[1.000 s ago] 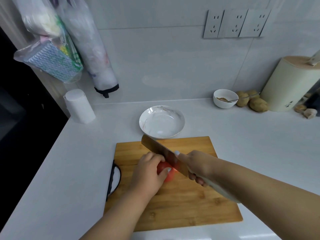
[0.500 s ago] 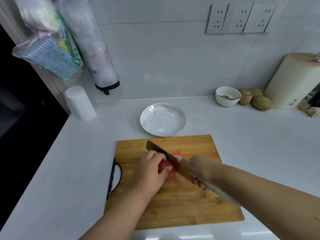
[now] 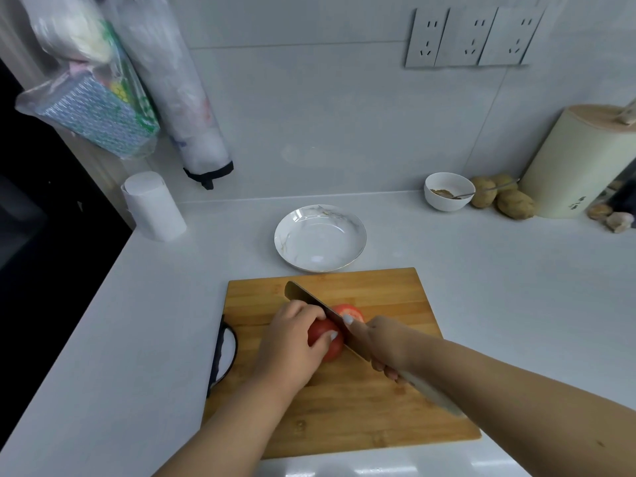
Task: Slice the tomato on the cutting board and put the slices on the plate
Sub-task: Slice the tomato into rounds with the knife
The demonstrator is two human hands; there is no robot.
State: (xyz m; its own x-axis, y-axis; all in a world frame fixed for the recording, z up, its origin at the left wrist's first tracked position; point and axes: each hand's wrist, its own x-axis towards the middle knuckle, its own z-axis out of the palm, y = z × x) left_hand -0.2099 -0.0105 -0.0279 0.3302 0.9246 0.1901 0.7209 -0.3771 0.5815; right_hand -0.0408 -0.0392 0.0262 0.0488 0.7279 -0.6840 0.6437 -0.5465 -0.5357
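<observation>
The slicing is underway but early. The tomato [image 3: 328, 340] sits near the middle of the cutting board [image 3: 378, 418], and the knife [image 3: 311, 302] runs through it on a diagonal, tip toward 10 o'clock, handle toward 4 o'clock. On the far side of the blade, at about 1 o'clock from the main body, a cut piece [image 3: 349, 311] shows its pale red face. The plate [image 3: 320, 237] stands on the counter [image 3: 516, 287] just beyond the board's far edge, at 12 o'clock from the tomato, and holds no slices. So most of the cutting and all of the transfer seem left to do.

The left hand [image 3: 292, 346] curls over the tomato from 8 o'clock, its fingertips [image 3: 333, 335] bent down on the red skin just beside the blade; its grip holds the fruit. The right hand [image 3: 382, 342] wraps around the knife where blade meets handle, at 3 o'clock from the tomato, one finger extended along the spine. The tomato lies between the two hands, touching the left.
</observation>
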